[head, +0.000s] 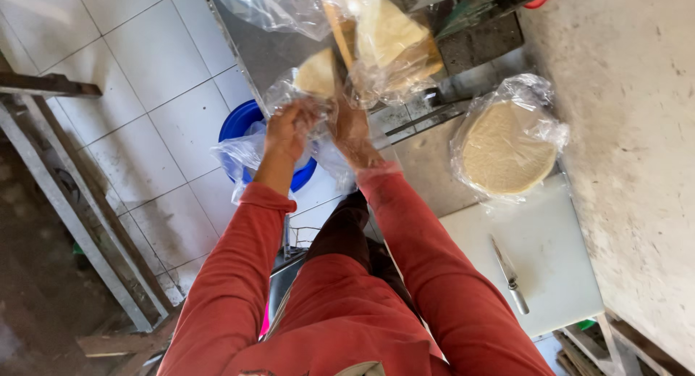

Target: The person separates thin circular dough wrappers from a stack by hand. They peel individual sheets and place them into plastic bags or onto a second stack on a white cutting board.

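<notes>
Nearest me, both red sleeves [405,274] reach forward over the white cutting board [536,253], where a knife [510,276] lies untouched. Left hand [288,132] is curled closed around the gathered mouth of a clear plastic bag [289,93]. Right hand [352,126] is also closed on the plastic, beside the left; exact finger placement is hard to read through the film.

The bag holds pale, flat wedge-shaped pieces [316,73], dry-looking and cream coloured. It hangs in the air between the hands, above a blue basin [239,122] on the tiled floor.

Progress, by my judgement: one sealed round stack [507,148] already sits finished on the bench [427,173]. The held bag appears filled but not yet tied. More bagged wedges [391,35] lie beyond.
</notes>
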